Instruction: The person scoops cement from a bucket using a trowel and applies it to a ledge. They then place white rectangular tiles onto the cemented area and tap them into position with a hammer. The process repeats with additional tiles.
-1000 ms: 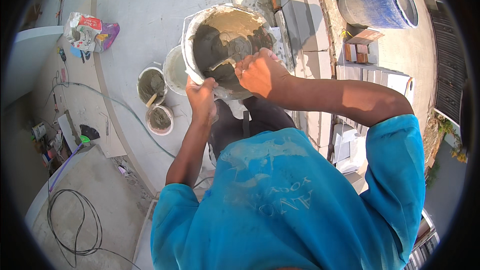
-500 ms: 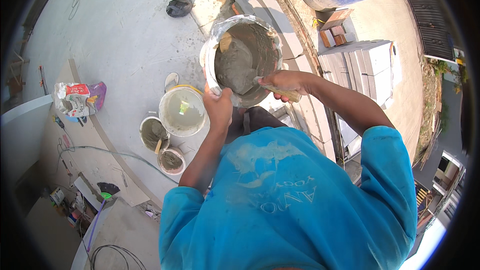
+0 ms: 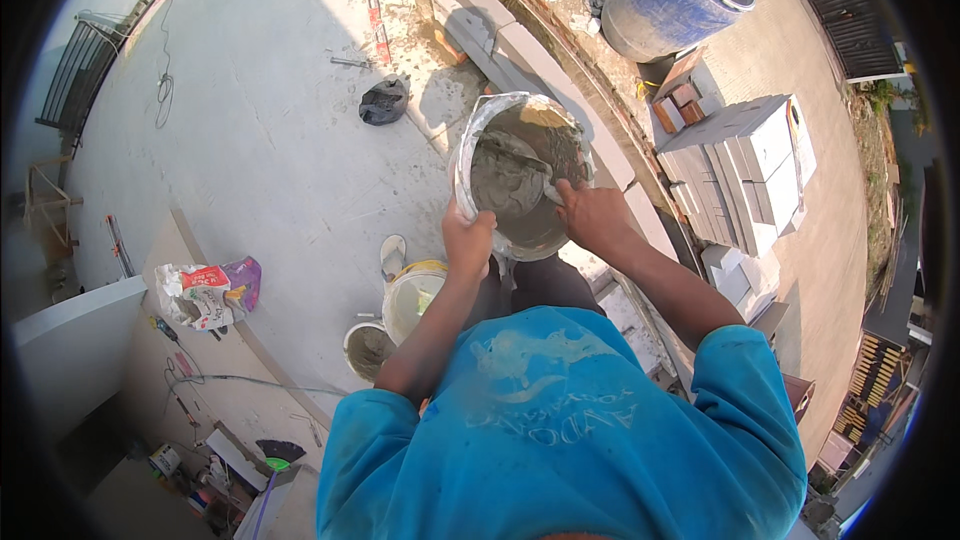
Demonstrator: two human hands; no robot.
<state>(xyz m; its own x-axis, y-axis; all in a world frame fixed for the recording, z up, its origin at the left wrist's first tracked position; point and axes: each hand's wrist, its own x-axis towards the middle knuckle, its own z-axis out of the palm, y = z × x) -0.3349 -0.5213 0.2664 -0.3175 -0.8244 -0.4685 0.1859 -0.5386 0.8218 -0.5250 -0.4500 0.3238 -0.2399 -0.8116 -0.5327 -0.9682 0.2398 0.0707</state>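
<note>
Grey wet mortar [image 3: 500,180] lies in a large white bucket [image 3: 464,162], which is tilted with its mouth toward me. My left hand [image 3: 469,242] is closed on the near left part of its rim. Inside the right side of the mouth, my right hand [image 3: 598,218] grips a trowel [image 3: 552,192]. The trowel's metal neck shows past my fingers, its blade is down at the mortar, and its handle is mostly hidden by my hand. Mortar is smeared along the bucket's rim and inner wall.
Left of my left forearm stand a yellow-rimmed bucket [image 3: 402,302] and a smaller bucket [image 3: 364,352]. A slipper [image 3: 393,256] and black plastic bag [image 3: 384,101] lie beyond. Pale blocks [image 3: 735,175] are stacked at right, below a blue drum [image 3: 655,5]. A printed sack [image 3: 205,295] lies left.
The trowel has gone from the bucket's near right edge deeper into the mortar, and my right hand has turned over it. The view has shifted; my left hand keeps hold of the rim.
</note>
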